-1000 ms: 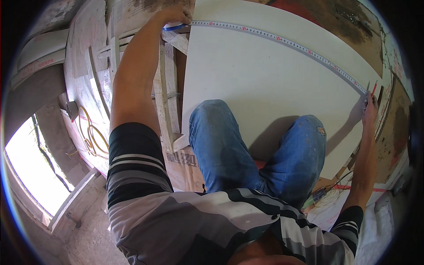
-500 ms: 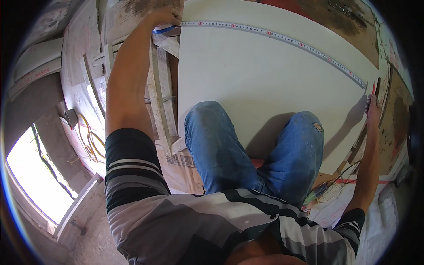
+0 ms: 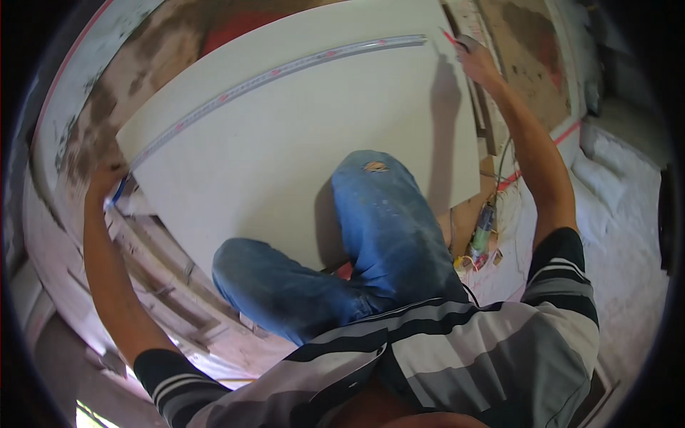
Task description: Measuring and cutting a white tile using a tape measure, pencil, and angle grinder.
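A large pale flat board (image 3: pixel 285 143) lies in front of my knees. An extended tape measure blade (image 3: pixel 278 71) runs across it from its left edge to near its right edge. At the left edge my left hand (image 3: pixel 107 180) is closed on the tape measure's blue-and-white case (image 3: pixel 118 191), mostly hidden by the fingers. Past the blade's free end, my right hand (image 3: pixel 478 60) grips a red pencil (image 3: pixel 448 36), its tip over the board near the right edge. The right hand's shadow falls on the board.
A green-bodied power tool (image 3: pixel 482 232) with a cord lies right of my knee. Wooden framing (image 3: pixel 168 260) shows beside the board's left edge. Stained brown sheets (image 3: pixel 528 64) lie beyond the right edge. My jeans-clad knees (image 3: pixel 374 178) overlap the board's near side.
My view has swung to the right, so the board and tape appear turned. Both hands stay at opposite ends of the tape, still holding the tape measure and the pencil.
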`<state>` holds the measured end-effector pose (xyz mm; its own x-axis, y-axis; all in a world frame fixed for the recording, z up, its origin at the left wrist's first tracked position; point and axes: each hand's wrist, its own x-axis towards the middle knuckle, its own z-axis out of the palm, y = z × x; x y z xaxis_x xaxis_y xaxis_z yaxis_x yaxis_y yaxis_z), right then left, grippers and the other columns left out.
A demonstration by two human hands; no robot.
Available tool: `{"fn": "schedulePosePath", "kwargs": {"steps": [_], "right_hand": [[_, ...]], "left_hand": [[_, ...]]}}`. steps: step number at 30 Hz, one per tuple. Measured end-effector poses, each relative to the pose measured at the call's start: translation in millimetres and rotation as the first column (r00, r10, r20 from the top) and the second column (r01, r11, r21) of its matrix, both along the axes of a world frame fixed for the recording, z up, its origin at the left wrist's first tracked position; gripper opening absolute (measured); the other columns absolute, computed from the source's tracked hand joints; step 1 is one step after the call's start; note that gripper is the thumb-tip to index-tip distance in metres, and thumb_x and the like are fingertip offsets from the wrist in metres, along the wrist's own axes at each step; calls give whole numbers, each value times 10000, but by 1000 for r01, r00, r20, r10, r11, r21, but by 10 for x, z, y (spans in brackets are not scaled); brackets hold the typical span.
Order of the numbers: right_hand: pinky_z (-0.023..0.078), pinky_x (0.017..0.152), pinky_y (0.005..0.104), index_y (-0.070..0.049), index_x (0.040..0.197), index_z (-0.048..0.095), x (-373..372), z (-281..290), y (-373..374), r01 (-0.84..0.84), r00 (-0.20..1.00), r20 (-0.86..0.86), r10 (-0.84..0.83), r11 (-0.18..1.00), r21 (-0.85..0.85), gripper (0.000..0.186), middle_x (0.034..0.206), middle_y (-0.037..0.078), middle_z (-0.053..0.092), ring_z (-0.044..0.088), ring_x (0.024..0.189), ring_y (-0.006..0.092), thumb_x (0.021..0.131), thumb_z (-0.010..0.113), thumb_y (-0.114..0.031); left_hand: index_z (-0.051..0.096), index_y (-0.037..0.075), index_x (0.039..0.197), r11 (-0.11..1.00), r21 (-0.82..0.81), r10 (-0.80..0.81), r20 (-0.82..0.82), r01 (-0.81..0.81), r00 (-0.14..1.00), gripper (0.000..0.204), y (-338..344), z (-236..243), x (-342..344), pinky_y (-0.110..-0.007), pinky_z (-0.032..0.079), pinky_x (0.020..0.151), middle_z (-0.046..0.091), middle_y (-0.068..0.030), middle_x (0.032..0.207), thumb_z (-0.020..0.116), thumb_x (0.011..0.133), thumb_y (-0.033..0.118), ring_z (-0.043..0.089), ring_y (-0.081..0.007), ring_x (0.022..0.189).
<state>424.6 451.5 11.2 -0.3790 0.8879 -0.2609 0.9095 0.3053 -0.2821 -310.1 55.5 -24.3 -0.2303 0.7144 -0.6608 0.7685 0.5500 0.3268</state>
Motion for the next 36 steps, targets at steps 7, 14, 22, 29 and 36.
{"fn": "schedulePosePath", "kwargs": {"steps": [7, 14, 22, 29, 36], "right_hand": [[487, 760, 441, -112, 1036, 622, -336, 102, -67, -94, 972, 222, 70, 991, 99, 254, 915, 183, 652, 619, 887, 368, 905, 477, -273], [502, 734, 434, -110, 1020, 650, -465, -10, 66, -190, 951, 262, 164, 979, 76, 266, 875, 181, 660, 639, 822, 352, 902, 471, -269], [489, 764, 459, -100, 1029, 653, -624, 13, 120, -133, 957, 269, 112, 989, 61, 256, 889, 216, 644, 619, 846, 393, 909, 480, -245], [489, 769, 465, -78, 1000, 660, -696, -92, 292, -138, 913, 404, 59, 976, 170, 267, 880, 219, 648, 620, 838, 400, 911, 478, -252], [484, 748, 475, -40, 915, 655, -636, -47, 368, -292, 889, 385, 250, 955, 53, 234, 843, 226, 643, 622, 815, 399, 873, 513, -220]], "left_hand": [[656, -12, 752, 986, -4, 167, 121, -168, 978, 94, 42, 91, 187, -252, 399, 559, 573, 6, 660, 628, 751, 78, 513, -89, 605], [660, -15, 770, 965, -12, 257, 212, -260, 943, 84, 41, 5, 99, -245, 418, 584, 601, -12, 681, 617, 752, 55, 532, -88, 619], [664, -16, 794, 974, 75, 192, 207, -212, 959, 109, 52, -107, -64, -237, 419, 601, 614, -13, 714, 625, 763, 81, 539, -86, 644], [668, -11, 790, 990, 44, 125, 150, -133, 981, 97, 185, -129, -186, -230, 390, 581, 593, 1, 696, 610, 757, 59, 508, -79, 623], [662, -24, 774, 984, 29, 169, 147, -175, 974, 92, 216, -73, -99, -227, 391, 585, 591, 8, 689, 606, 745, 43, 505, -77, 622]]}}
